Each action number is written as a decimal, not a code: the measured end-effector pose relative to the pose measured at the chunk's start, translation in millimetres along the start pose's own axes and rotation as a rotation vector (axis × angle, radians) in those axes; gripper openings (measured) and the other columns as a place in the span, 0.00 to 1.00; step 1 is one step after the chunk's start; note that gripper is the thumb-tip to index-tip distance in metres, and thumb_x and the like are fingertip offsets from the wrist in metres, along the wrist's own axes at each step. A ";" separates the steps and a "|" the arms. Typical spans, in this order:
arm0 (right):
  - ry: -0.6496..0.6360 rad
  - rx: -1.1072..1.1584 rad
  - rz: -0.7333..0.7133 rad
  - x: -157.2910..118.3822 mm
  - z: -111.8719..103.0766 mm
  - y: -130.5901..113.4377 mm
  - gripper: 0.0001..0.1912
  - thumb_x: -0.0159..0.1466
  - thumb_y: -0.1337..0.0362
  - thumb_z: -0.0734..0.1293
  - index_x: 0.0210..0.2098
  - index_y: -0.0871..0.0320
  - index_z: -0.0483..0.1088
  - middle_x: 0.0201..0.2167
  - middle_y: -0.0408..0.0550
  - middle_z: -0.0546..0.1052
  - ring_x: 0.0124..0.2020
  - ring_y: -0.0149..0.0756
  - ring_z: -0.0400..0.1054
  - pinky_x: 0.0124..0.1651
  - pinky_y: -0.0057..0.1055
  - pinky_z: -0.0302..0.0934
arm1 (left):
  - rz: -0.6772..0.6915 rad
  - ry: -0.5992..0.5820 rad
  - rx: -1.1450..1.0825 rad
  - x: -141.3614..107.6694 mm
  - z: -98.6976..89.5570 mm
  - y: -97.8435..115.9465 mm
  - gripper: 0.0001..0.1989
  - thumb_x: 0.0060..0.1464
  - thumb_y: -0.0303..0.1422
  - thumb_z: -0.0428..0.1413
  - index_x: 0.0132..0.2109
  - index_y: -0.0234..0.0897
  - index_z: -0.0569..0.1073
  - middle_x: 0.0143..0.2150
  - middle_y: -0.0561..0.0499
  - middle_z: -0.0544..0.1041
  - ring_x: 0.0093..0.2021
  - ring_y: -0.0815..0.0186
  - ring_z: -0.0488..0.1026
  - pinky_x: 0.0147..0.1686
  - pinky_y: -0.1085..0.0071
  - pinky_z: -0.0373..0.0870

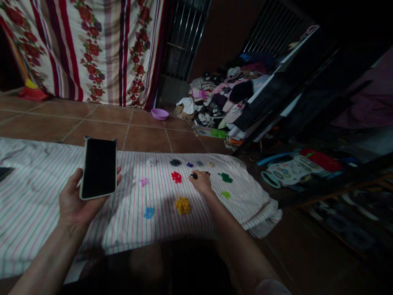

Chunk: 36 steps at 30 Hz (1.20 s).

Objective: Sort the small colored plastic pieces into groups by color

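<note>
My left hand [75, 200] holds a phone [98, 168] with a dark screen and white case, raised above a striped cloth [37, 196] spread on the floor. My right hand [201, 180] reaches out over the cloth, fingertips closed on a small dark piece [193, 175]. Small coloured heaps lie about it: red [176, 177], yellow [182, 205], dark green [226, 177], light green [225, 194], blue [149, 212], pink [143, 181], dark blue [175, 162] and white [152, 161].
A purple bowl [160, 114] sits on the tiled floor beyond the cloth. A pile of clothes [224, 98] lies against a dark rack at the right. A toy [288, 170] lies on the floor at right. A floral curtain [92, 45] hangs behind.
</note>
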State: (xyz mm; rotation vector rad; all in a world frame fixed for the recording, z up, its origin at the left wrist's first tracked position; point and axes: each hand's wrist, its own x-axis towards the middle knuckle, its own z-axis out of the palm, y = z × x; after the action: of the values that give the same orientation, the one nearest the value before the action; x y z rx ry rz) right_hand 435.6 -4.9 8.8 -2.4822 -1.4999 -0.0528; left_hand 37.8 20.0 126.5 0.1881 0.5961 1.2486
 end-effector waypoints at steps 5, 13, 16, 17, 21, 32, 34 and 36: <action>0.010 0.025 -0.028 -1.8 2.4 -1.2 0.13 0.61 0.59 0.66 0.45 0.53 0.74 0.42 0.51 0.73 0.47 0.41 0.64 0.53 0.35 0.55 | 0.016 -0.014 0.016 -1.1 1.4 -2.3 0.19 0.56 0.36 0.50 0.53 0.38 0.72 0.49 0.42 0.78 0.49 0.49 0.75 0.40 0.55 0.78; 0.086 0.047 -0.073 -4.4 7.8 2.2 0.09 0.60 0.62 0.66 0.39 0.55 0.75 0.39 0.50 0.73 0.44 0.40 0.64 0.52 0.34 0.56 | 0.003 -0.023 0.037 -2.4 2.2 -3.4 0.19 0.57 0.36 0.51 0.54 0.39 0.71 0.49 0.41 0.77 0.50 0.49 0.74 0.40 0.56 0.79; 0.086 0.065 -0.085 -2.8 10.6 6.2 0.10 0.60 0.61 0.66 0.40 0.55 0.75 0.39 0.50 0.73 0.44 0.40 0.64 0.51 0.33 0.56 | 0.005 -0.024 0.033 -1.6 0.6 -3.4 0.18 0.56 0.36 0.51 0.54 0.39 0.72 0.49 0.42 0.77 0.50 0.49 0.74 0.40 0.56 0.78; 0.083 0.075 -0.091 -2.0 11.8 7.6 0.11 0.60 0.61 0.66 0.41 0.55 0.75 0.39 0.50 0.73 0.45 0.40 0.64 0.51 0.33 0.56 | 0.005 -0.024 0.032 -1.0 0.0 -3.5 0.18 0.56 0.36 0.51 0.54 0.39 0.72 0.49 0.42 0.77 0.50 0.49 0.74 0.40 0.56 0.78; 0.087 0.113 -0.098 2.2 17.6 12.0 0.10 0.59 0.61 0.68 0.40 0.54 0.76 0.41 0.50 0.75 0.45 0.39 0.65 0.51 0.34 0.55 | 0.005 -0.031 0.010 2.1 -3.1 -3.5 0.19 0.55 0.37 0.53 0.53 0.38 0.71 0.50 0.40 0.77 0.50 0.47 0.74 0.40 0.55 0.78; 0.191 0.230 -0.225 5.0 24.2 13.0 0.09 0.57 0.67 0.64 0.34 0.56 0.77 0.38 0.49 0.76 0.43 0.38 0.67 0.50 0.33 0.57 | 0.019 -0.004 0.014 0.5 -2.3 -3.3 0.21 0.55 0.37 0.53 0.55 0.35 0.70 0.53 0.38 0.75 0.52 0.45 0.73 0.38 0.54 0.78; 0.200 0.256 -0.254 4.5 22.4 10.8 0.09 0.58 0.67 0.63 0.32 0.56 0.76 0.37 0.48 0.77 0.42 0.38 0.68 0.51 0.34 0.57 | 0.019 0.009 0.021 0.3 -1.8 -2.9 0.22 0.55 0.37 0.53 0.55 0.35 0.70 0.53 0.37 0.74 0.52 0.45 0.72 0.38 0.53 0.79; 0.221 0.277 -0.280 3.4 18.8 7.5 0.10 0.59 0.67 0.62 0.31 0.57 0.76 0.36 0.48 0.78 0.42 0.38 0.68 0.52 0.35 0.56 | 0.025 0.011 0.016 0.6 -1.4 -2.4 0.21 0.55 0.37 0.52 0.55 0.35 0.70 0.53 0.37 0.75 0.52 0.45 0.72 0.38 0.53 0.78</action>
State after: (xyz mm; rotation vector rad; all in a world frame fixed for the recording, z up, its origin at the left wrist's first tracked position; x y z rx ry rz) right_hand 442.0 -1.2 -10.3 -1.9714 -1.6233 -0.1514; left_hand 39.1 19.5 124.1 0.2028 0.6145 1.2701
